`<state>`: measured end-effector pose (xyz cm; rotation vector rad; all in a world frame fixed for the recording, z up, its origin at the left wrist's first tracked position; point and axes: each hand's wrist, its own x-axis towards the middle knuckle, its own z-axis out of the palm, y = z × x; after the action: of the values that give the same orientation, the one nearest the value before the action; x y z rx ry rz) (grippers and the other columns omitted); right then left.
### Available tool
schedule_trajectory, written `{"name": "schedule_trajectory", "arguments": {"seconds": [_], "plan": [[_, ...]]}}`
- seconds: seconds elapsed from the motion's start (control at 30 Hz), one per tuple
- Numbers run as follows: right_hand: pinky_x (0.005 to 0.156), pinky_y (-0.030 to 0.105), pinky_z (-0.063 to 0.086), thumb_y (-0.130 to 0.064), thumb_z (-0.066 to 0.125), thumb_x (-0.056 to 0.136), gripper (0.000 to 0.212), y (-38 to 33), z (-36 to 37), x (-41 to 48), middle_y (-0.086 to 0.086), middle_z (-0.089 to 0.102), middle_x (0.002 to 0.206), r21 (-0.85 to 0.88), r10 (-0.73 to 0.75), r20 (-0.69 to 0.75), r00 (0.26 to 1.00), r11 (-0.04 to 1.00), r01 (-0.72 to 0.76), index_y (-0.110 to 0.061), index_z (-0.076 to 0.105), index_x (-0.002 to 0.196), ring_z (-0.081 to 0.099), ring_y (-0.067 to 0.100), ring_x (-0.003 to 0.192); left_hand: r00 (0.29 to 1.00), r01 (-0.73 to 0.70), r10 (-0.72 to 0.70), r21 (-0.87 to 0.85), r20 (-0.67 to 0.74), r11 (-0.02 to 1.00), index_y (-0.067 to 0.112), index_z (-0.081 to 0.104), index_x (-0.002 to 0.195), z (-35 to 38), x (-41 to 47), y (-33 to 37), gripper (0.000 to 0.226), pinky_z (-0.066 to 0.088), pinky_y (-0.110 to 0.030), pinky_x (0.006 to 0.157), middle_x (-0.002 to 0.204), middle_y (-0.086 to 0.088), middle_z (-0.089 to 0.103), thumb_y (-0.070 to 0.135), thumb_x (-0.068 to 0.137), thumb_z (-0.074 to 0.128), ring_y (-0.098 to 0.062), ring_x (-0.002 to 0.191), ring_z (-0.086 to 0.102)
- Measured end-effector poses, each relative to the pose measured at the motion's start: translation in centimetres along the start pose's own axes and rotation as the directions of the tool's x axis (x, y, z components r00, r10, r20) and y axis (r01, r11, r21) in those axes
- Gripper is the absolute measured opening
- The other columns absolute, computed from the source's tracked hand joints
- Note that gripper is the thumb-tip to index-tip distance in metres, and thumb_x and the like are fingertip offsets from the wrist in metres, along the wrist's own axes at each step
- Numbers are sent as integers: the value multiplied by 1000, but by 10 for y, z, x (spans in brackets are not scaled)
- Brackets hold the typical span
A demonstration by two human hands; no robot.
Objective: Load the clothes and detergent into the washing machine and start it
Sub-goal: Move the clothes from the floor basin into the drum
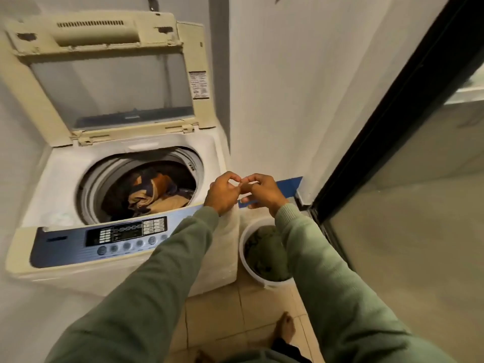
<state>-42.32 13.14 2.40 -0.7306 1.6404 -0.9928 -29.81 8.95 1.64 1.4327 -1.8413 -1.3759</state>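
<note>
- While its lid (44, 100) stands raised at the back edge, the washing machine (65, 179) opens upward.
- Crumpled clothes (157, 189) fill its drum, with no clear long axis.
- A white bucket (242, 244) of green laundry (267, 250) sits beside its right side.
- Left hand (222, 191) and right hand (262, 191) meet over the front right corner, fingers curled and tips touching; I cannot tell if they are pinching anything.

Left arm (157, 271) and right arm (327, 271), green-sleeved, extended forward and converging. Left hand (222, 193) and right hand (263, 192) level, side by side, fingers curled, fingertips (237, 178) meeting between them. Anything pinched: cannot be told. One bare foot (286, 327) below.
</note>
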Motion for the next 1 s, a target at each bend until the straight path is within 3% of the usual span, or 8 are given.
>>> {"name": "schedule_trajectory", "arguments": {"seconds": [0.1, 0.23, 0.37, 0.47, 0.57, 0.73, 0.87, 1.0], "plan": [[75, 40, 57, -12, 64, 88, 16, 15, -46, 7, 12, 70, 93, 18, 34, -6, 999, 999, -34, -7, 63, 103, 66, 23, 73, 999, -8, 6, 59, 41, 998, 17, 59, 102, 45, 10, 14, 13, 54, -47, 83, 96, -14, 64, 22, 91, 56, -34, 92, 64], [68, 34, 55, -19, 61, 92, 24, 46, -102, 27, 12, 69, 97, 23, 96, -8, 995, 995, -96, -2, 63, 110, 67, 23, 76, 991, 3, -21, 136, 131, 991, 26, 56, 104, 99, 24, 19, 13, 54, -38, 83, 99, -5, 63, 17, 96, 52, -27, 91, 64], [69, 34, 56, -20, 59, 93, 18, 89, -138, 46, 10, 68, 96, 53, 233, -25, 972, 971, -231, -9, 62, 107, 68, 26, 83, 980, 115, -137, 145, 146, 983, 25, 58, 106, 136, 37, 8, 22, 54, -33, 78, 107, -7, 62, 9, 93, 51, -26, 91, 62], [71, 38, 55, -17, 57, 93, 8, 125, -148, 53, 13, 67, 94, 24, 328, -40, 944, 945, -327, -11, 61, 98, 66, 28, 81, 954, 203, -233, 163, 191, 966, 26, 59, 105, 155, 44, -11, 22, 52, -29, 67, 101, -9, 65, 10, 92, 51, -23, 84, 64], [75, 41, 54, -15, 56, 93, 13, 162, -149, 57, 13, 65, 92, -76, 383, -67, 921, 919, -388, -8, 64, 100, 63, 28, 81, 931, 239, -276, 172, 240, 956, 23, 60, 102, 171, 50, -38, 20, 55, -34, 74, 97, -11, 66, 8, 92, 53, -25, 82, 63], [54, 25, 49, -11, 58, 91, 19, 239, -138, 64, 16, 62, 91, -126, 483, -74, 872, 863, -489, 1, 63, 106, 61, 24, 75, 867, 310, -375, 233, 329, 922, 18, 61, 108, 205, 59, -105, 24, 53, -41, 86, 92, -13, 65, 4, 91, 51, -29, 85, 62], [78, 37, 54, -15, 61, 90, 7, 312, -121, 72, 12, 66, 96, -156, 549, -85, 831, 817, -556, -10, 64, 94, 65, 31, 90, 841, 323, -407, 272, 357, 906, 18, 62, 107, 234, 59, -165, 25, 52, -37, 79, 88, -10, 66, 4, 90, 50, -25, 79, 62], [84, 36, 54, -23, 64, 89, 10, 378, -107, 103, 6, 67, 100, -185, 596, -100, 796, 775, -604, -16, 64, 96, 65, 27, 94, 790, 368, -471, 312, 392, 876, 25, 60, 103, 266, 64, -233, 22, 53, -33, 74, 80, 0, 64, 8, 91, 52, -20, 75, 62]]}}
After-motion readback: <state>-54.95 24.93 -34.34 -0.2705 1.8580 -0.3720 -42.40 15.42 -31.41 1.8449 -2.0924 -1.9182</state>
